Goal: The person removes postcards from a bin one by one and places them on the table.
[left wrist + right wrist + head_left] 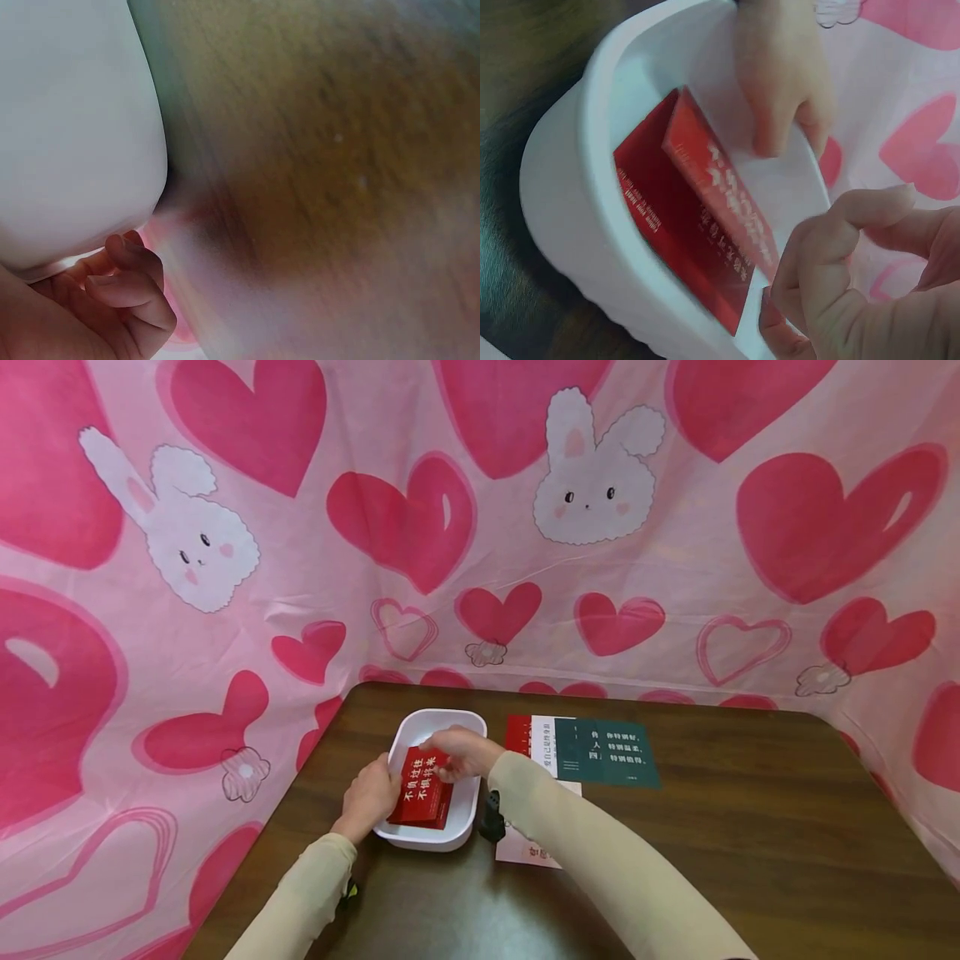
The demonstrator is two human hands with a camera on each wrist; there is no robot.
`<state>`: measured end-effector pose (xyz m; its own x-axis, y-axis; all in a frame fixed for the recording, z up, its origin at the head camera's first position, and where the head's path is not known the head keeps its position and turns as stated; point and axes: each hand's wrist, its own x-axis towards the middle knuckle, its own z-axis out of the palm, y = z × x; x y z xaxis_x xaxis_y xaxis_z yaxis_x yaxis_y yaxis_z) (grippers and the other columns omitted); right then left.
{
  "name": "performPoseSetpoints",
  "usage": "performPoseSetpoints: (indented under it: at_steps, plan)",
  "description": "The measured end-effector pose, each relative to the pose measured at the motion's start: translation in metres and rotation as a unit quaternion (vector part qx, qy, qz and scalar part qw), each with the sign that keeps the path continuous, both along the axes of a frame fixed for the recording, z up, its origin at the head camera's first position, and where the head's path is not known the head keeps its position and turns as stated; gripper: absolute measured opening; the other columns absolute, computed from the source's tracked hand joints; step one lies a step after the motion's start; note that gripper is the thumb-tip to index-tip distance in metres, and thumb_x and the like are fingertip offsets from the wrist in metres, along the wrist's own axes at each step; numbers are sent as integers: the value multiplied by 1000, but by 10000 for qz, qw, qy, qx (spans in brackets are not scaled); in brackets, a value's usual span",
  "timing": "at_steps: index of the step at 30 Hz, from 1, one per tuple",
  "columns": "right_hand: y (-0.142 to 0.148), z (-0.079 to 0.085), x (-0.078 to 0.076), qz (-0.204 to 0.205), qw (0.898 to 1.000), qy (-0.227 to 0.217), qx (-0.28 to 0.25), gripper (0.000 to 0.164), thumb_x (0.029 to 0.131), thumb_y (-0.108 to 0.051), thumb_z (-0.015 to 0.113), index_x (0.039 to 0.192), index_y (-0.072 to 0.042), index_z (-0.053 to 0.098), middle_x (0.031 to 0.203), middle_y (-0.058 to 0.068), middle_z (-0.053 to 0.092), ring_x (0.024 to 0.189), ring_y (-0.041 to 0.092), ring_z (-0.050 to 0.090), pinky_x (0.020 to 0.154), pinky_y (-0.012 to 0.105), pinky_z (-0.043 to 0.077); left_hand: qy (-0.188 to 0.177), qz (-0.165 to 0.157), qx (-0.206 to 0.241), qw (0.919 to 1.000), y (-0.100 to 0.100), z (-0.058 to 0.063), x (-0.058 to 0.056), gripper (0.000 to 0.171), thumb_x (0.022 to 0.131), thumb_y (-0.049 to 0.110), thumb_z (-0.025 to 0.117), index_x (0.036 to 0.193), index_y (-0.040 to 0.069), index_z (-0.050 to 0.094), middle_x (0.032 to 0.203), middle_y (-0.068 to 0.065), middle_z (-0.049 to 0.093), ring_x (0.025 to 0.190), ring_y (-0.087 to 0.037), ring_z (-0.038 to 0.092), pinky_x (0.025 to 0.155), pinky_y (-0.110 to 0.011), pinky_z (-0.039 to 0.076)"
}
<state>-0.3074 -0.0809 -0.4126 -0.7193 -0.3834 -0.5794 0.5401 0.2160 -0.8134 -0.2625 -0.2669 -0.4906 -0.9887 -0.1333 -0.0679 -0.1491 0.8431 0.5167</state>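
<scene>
A white plastic basin stands on the table with red cards inside. My left hand grips the basin's left rim, thumb over the inside and fingers curled outside below the rim. Over the basin's right side is my right hand, its fingers loosely bent. In the right wrist view the upper red card, printed with white characters, is tilted and blurred above another red card. One end of the upper card lies right at my right fingers, while the thumb and index finger are away from it.
Right of the basin lie a dark green card, a white card, a red card and a pink card, partly behind my right sleeve. A pink heart-and-rabbit cloth hangs around the brown table.
</scene>
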Motion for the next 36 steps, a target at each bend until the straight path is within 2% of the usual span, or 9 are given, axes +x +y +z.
performPoseSetpoints:
  at_steps: [5, 10, 16, 20, 24, 28, 31, 33, 36]
  plan:
    - [-6, -4, 5, 25, 9986, 513, 132, 44, 96, -2, 57, 134, 6, 36, 110, 24, 57, 52, 13, 45, 49, 22, 48, 51, -25, -60, 10000, 0, -1, 0, 45, 101, 18, 66, 137, -7, 55, 116, -25, 67, 95, -37, 66, 88, -61, 57]
    - [-17, -4, 15, 95, 9926, 1077, 546, 48, 93, 0, 52, 134, 11, 31, 68, 7, 44, 45, 11, 36, 43, 21, 41, 158, -70, -95, 9998, -1, -3, 0, 37, 101, 17, 63, 130, -6, 58, 106, -22, 68, 88, -34, 65, 83, -59, 58]
    - [-28, -1, 24, 182, 9837, 1345, 1177, 77, 96, -3, 54, 157, 8, 8, 67, 6, 42, 42, 10, 32, 40, 20, 33, 171, -99, -37, 9998, -2, -3, -1, 34, 102, 16, 59, 128, -6, 59, 101, -19, 67, 85, -33, 65, 80, -58, 59]
    - [-30, -1, 25, 237, 9799, 1408, 1392, 81, 97, -4, 54, 160, 7, 5, 67, 7, 43, 41, 11, 32, 39, 20, 33, 209, -107, -54, 9997, -2, -3, -1, 31, 102, 16, 58, 125, -6, 60, 99, -19, 67, 83, -33, 65, 78, -58, 58]
    - [-29, -2, 25, 183, 9775, 1516, 1458, 75, 96, -4, 56, 156, 9, 12, 69, 8, 44, 41, 11, 33, 39, 20, 34, 260, -108, -85, 9996, -1, -2, -1, 29, 102, 15, 57, 123, -5, 61, 98, -19, 67, 83, -34, 65, 76, -58, 58]
    - [-27, -4, 23, 223, 9746, 1630, 1519, 55, 93, -3, 59, 140, 10, 34, 70, 9, 47, 42, 12, 35, 39, 21, 35, 241, -85, -106, 9996, 0, -2, 0, 30, 102, 15, 59, 124, -5, 61, 98, -20, 67, 84, -35, 65, 77, -59, 58]
    - [-24, -4, 21, 381, 9689, 1791, 1664, 27, 91, -2, 61, 115, 7, 53, 65, 7, 47, 42, 13, 37, 39, 22, 37, 206, -72, -96, 9997, 0, -2, 0, 32, 102, 15, 59, 127, -6, 60, 100, -20, 67, 84, -34, 65, 79, -59, 58]
    - [-21, -4, 20, 441, 9656, 1884, 1735, 12, 88, -1, 62, 98, 3, 57, 60, 6, 46, 41, 14, 37, 39, 23, 37, 197, -60, -96, 9997, -1, -2, 0, 34, 102, 16, 59, 128, -6, 60, 101, -21, 67, 85, -34, 65, 79, -59, 58]
    - [-19, -3, 18, 448, 9643, 1926, 1763, 7, 86, -1, 64, 87, 1, 57, 58, 7, 47, 40, 14, 38, 39, 24, 38, 177, -24, -96, 9998, -1, -1, 0, 34, 103, 17, 59, 128, -6, 60, 101, -21, 67, 85, -34, 65, 79, -58, 58]
